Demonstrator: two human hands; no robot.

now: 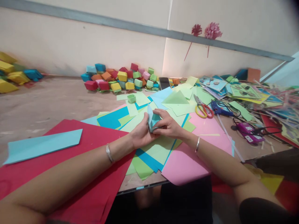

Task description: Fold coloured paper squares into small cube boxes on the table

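A small light-blue folded paper box (pixel 154 120) is held between both hands over the stacked paper. My left hand (pixel 141 132) is closed on its left side, the thumb against an upright flap. From the right, my right hand (pixel 168 124) curls its fingers around the box's other side. Beneath the hands lie pale green sheets (pixel 154 152) and blue sheets (pixel 112 116). A tiny green paper box (pixel 131 98) sits just beyond. Red sheets (pixel 93 174) spread under my left forearm, with a light-blue paper strip (pixel 44 146) on them.
Red-and-yellow-handled scissors (pixel 203 109), a blue glue gun (pixel 220 109) and a purple power strip (pixel 249 132) with cords lie to the right. Many coloured paper boxes (pixel 122 76) line the wall near a dark phone (pixel 164 83). Pink sheets (pixel 187 165) reach the table's front edge.
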